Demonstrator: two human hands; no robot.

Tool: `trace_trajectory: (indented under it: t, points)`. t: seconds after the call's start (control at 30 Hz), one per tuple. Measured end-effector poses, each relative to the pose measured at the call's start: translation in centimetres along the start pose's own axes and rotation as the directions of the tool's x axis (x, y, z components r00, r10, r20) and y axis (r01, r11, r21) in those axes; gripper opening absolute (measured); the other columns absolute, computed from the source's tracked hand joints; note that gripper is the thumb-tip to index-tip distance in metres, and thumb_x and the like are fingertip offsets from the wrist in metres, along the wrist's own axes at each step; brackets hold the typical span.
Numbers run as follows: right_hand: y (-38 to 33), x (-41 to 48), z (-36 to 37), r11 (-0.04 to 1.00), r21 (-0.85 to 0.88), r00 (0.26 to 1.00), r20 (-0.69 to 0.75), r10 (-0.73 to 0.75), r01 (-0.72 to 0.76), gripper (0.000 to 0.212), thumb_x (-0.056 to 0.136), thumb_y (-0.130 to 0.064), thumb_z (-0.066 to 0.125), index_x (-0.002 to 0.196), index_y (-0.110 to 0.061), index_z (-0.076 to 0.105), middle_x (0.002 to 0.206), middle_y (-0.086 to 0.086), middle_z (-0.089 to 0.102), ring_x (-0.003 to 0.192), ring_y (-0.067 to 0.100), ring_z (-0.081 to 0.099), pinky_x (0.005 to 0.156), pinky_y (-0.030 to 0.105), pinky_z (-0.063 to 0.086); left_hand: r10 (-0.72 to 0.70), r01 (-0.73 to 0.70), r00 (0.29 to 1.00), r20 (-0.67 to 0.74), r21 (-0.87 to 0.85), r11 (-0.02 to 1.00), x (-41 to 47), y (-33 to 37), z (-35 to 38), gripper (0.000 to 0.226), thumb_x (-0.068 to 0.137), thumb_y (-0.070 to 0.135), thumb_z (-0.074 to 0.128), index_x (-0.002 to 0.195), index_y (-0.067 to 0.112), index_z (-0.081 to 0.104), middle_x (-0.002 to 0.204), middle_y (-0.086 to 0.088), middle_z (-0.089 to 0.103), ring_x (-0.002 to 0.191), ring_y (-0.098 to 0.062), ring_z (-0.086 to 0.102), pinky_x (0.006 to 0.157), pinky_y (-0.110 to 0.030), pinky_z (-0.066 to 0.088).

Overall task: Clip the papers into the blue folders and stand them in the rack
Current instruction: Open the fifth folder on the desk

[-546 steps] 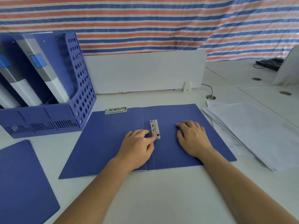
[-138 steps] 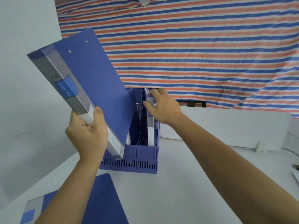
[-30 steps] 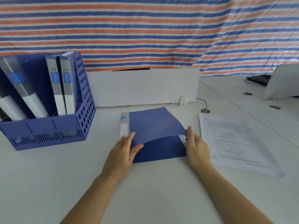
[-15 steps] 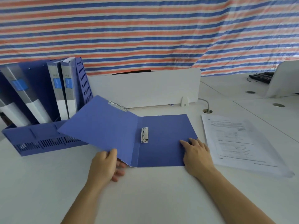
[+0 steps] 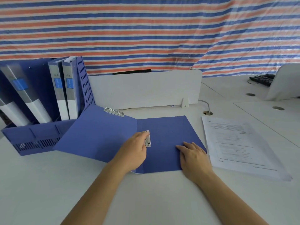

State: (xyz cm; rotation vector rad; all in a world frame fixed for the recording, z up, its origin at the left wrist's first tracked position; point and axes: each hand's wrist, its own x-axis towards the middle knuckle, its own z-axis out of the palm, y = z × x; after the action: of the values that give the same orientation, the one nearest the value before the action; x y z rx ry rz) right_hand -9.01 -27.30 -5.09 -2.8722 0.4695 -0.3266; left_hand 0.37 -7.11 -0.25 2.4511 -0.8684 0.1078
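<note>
Blue folder (image 5: 162, 135) lies open on the desk (image 5: 146, 200) — left hand (image 5: 135, 151) fingertips on its metal clip (image 5: 148, 139), grasping nothing. Right hand (image 5: 194, 157) flat, fingers released. Papers (image 5: 240, 143) just right; rack (image 5: 40, 135) left.

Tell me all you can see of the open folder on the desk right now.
The open folder is blue, card-like, and lies spread before the person. Its right half lies flat under the right hand; its left cover tilts up against the rack. A metal clip sits by the spine, the left hand at it; another clamp sits on the cover's top edge. It holds no paper; the papers lie beside it.
</note>
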Motion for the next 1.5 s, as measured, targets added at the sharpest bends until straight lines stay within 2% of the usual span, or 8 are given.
trace_trajectory:
  t: [0.17,0.33,0.57,0.83,1.03,1.17,1.37,1.5]
  points:
    - [-0.2,-0.2,0.0,1.0,0.01,0.998,-0.064,0.016,-0.016,0.04,0.1,-0.028,0.036,0.134,-0.031,0.056,0.135,-0.011,0.057,0.125,0.015,0.048,0.107,0.029,0.033,-0.081,0.038,0.988,0.132,0.302,0.953,1.2,-2.5,2.9,0.051,0.1,0.02,0.032,0.15,0.018,0.022,0.152,-0.001,0.036,0.14,-0.019,0.031,0.119,-0.039,0.014]
    - [-0.5,-0.4,-0.4,0.999,0.005,0.991,-0.126,0.043,-0.043,0.038,0.099,-0.031,0.038,0.132,-0.03,0.057,0.112,-0.006,0.065,0.107,0.017,0.058,0.097,0.029,0.041,-0.05,0.027,0.993,0.102,0.216,0.976,-1.8,-2.4,3.6,0.048,0.102,0.025,0.033,0.149,0.02,0.026,0.154,0.001,0.034,0.145,-0.015,0.024,0.12,-0.033,0.012]
    - [-0.8,-0.6,0.1,0.998,0.042,0.997,-0.066,-0.045,0.048,0.039,0.1,-0.032,0.039,0.134,-0.028,0.056,0.129,-0.004,0.058,0.117,0.019,0.054,0.095,0.032,0.045,0.019,-0.025,0.996,0.083,0.078,0.997,-5.1,-0.3,3.4,0.045,0.102,0.025,0.037,0.147,0.026,0.034,0.155,0.005,0.031,0.145,-0.008,0.019,0.117,-0.024,0.006]
    - [-1.1,-0.6,0.6,0.996,0.036,0.995,-0.075,-0.073,0.076,0.039,0.099,-0.03,0.039,0.133,-0.026,0.058,0.129,-0.004,0.058,0.12,0.02,0.053,0.1,0.032,0.044,0.019,-0.102,0.96,0.28,0.285,0.953,-5.8,-0.3,3.9,0.074,0.088,0.064,0.006,0.153,0.03,0.012,0.162,0.002,0.004,0.149,-0.013,-0.004,0.12,-0.034,-0.006]
    - [-0.9,-0.5,0.6,0.996,0.045,0.994,-0.082,-0.079,0.083,0.038,0.1,-0.028,0.04,0.133,-0.025,0.059,0.13,-0.003,0.058,0.12,0.02,0.054,0.1,0.032,0.043,0.075,-0.129,0.984,0.163,0.352,0.927,-5.4,0.3,3.3,0.062,0.097,0.054,0.015,0.153,0.028,0.008,0.153,0.006,0.033,0.141,-0.014,0.028,0.117,-0.032,0.018]
    - [-0.8,-0.4,0.7,0.995,0.052,0.992,-0.093,-0.084,0.089,0.038,0.1,-0.028,0.04,0.132,-0.026,0.059,0.13,-0.003,0.058,0.12,0.019,0.054,0.1,0.031,0.043,0.139,-0.124,0.99,-0.023,0.336,0.934,-3.4,1.1,2.2,0.057,0.101,0.044,0.031,0.153,0.031,0.012,0.115,0.011,0.062,0.098,-0.014,0.058,0.077,-0.03,0.049]
    - [-0.5,-0.3,0.6,0.993,0.059,0.989,-0.112,-0.096,0.103,0.037,0.1,-0.029,0.04,0.131,-0.028,0.061,0.126,-0.006,0.059,0.117,0.017,0.056,0.099,0.029,0.043,0.007,0.054,0.977,-0.215,0.275,0.96,3.4,0.9,2.8,0.034,0.101,0.039,0.038,0.128,0.027,0.055,0.1,0.004,0.065,0.089,-0.02,0.063,0.063,-0.029,0.045]
    - [-0.4,-0.2,0.5,0.992,0.073,0.989,-0.118,-0.094,0.103,0.037,0.099,-0.029,0.041,0.13,-0.028,0.062,0.125,-0.007,0.06,0.116,0.017,0.057,0.097,0.029,0.044,-0.148,0.153,0.988,-0.041,0.349,0.925,5.7,-0.5,4.1,0.041,0.103,0.038,0.026,0.125,0.022,0.057,0.114,-0.007,0.057,0.104,-0.025,0.055,0.069,-0.033,0.04]
